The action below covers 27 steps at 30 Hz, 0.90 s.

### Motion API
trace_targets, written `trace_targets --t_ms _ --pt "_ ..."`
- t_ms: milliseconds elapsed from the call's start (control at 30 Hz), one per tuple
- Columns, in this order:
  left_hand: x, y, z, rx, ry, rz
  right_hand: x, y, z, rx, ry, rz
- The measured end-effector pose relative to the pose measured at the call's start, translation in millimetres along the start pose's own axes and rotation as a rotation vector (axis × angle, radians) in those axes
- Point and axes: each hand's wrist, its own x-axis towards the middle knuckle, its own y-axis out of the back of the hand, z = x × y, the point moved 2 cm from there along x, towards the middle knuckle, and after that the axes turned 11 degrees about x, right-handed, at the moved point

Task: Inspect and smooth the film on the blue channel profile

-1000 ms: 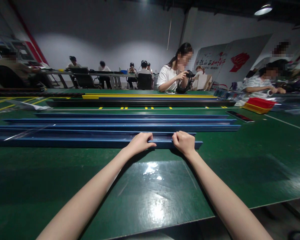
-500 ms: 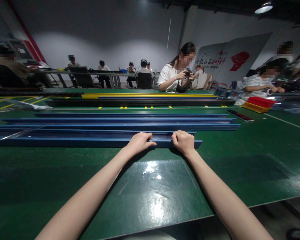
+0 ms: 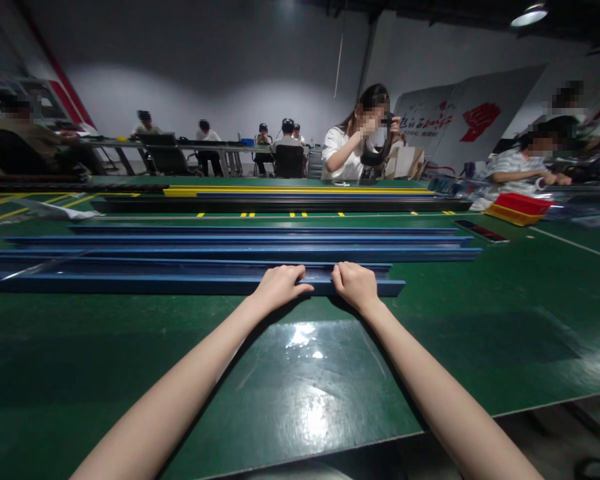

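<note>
A long blue U-shaped channel (image 3: 155, 285) lies across the front of the green table, its right end just past my hands. My left hand (image 3: 280, 285) is closed over its near wall, fingers curled inside and thumb along the front face. A short way to the right, my right hand (image 3: 356, 285) grips the same wall, its fingertips hidden in the trough. Behind lie more blue channels (image 3: 410, 253), parallel to this one. A strip of clear film (image 3: 45, 264) crosses the channels at the left.
Farther back are a black profile (image 3: 280, 205) and a yellow profile (image 3: 300, 191). A phone-like dark slab (image 3: 480, 231) and red and yellow bins (image 3: 517, 208) sit at the right. Clear sheet lies on the green table (image 3: 260, 373). A co-worker (image 3: 343, 153) across the table holds a black object.
My right hand has slid left along the channel wall, closer to my left hand, which stays put. The co-worker opposite has raised the black object.
</note>
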Motion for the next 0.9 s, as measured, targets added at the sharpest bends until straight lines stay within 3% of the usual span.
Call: trace_targets --t_ms 567,900 --pt "-2.2 -1.9 0.3 0.044 -0.035 0.019 1.6 1.5 -0.5 -0.006 -0.075 -0.136" --pt "-2.2 -4.4 0.5 0.072 -0.054 0.031 -0.8 -1.4 3.5 -0.003 0.002 0.008"
